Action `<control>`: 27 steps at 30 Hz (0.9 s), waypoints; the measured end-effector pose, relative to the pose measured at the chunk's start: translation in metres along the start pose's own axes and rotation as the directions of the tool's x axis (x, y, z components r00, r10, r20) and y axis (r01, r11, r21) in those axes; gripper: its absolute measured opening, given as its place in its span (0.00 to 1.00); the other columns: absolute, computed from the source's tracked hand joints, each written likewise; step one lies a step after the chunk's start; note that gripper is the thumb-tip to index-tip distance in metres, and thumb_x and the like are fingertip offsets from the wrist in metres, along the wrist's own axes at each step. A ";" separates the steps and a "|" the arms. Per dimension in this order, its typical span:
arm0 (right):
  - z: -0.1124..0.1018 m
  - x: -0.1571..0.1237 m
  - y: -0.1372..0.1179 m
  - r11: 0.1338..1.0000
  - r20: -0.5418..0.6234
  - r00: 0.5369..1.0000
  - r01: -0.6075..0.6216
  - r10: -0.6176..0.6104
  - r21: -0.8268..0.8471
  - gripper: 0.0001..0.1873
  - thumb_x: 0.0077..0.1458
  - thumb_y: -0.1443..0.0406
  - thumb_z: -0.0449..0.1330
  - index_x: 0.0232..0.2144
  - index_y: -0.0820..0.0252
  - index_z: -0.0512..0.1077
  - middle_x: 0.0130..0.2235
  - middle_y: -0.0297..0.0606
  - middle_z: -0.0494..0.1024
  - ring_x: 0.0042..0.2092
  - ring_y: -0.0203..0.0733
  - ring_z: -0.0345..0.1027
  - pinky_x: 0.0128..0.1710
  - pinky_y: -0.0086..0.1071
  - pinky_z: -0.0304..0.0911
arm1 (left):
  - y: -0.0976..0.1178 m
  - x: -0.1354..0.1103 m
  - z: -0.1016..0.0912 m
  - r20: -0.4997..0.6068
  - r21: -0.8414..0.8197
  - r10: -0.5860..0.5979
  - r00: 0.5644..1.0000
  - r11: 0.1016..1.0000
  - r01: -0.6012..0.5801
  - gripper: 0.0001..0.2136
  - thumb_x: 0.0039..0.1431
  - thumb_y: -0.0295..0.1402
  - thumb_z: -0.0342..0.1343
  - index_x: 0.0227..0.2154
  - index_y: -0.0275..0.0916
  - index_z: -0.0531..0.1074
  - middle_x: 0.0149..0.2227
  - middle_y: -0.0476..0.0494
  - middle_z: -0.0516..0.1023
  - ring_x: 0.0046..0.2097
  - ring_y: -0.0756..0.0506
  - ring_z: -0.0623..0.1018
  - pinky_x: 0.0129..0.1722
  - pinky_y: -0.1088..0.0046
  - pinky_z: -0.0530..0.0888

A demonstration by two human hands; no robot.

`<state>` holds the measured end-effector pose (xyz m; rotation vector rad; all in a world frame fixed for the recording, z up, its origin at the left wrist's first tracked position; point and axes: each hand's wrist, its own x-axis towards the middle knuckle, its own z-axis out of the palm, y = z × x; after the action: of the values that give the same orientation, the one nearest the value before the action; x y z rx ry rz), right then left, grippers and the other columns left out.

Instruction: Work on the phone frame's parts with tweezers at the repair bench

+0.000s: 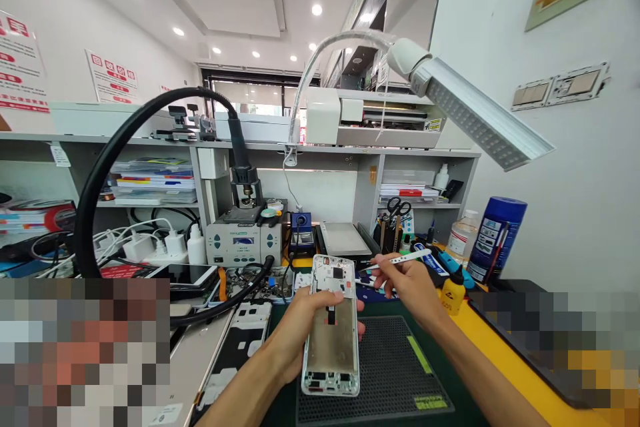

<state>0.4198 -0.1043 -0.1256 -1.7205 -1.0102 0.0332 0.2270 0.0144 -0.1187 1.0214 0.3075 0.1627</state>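
Note:
My left hand (300, 323) is wrapped round an opened phone frame (331, 340), held tilted upright above the mat. The frame's inner side faces me, with a bare metal middle and small parts along its top and bottom. My right hand (400, 277) pinches white tweezers (404, 258) just right of the frame's top. The tweezers' tips point left and are apart from the frame, as far as I can tell. Under the frame lies a black textured mat (385, 360) with yellow-green labels.
A rework station (244, 243) stands at the back with a thick black hose (83, 213) arching left. Overhead hangs a lamp (480, 113). To the right are a yellow bottle (453, 292), a clear bottle (463, 238) and a blue can (498, 240). Another phone part (245, 340) lies left.

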 end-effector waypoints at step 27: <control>0.013 -0.062 -0.041 0.743 -0.195 0.739 0.666 -0.645 0.062 0.16 0.58 0.79 0.55 0.45 0.60 0.72 0.32 0.38 0.77 0.34 0.41 0.74 0.33 0.34 0.72 | -0.006 -0.006 0.006 0.219 -0.116 0.043 0.975 0.993 -0.017 0.16 0.43 0.27 0.56 0.36 0.29 0.80 0.32 0.35 0.83 0.30 0.39 0.82 0.33 0.64 0.78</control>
<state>0.3491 -0.1308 -0.1252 -1.1423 -1.4121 -0.4875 0.2235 0.0049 -0.1195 0.9215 0.0791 0.0916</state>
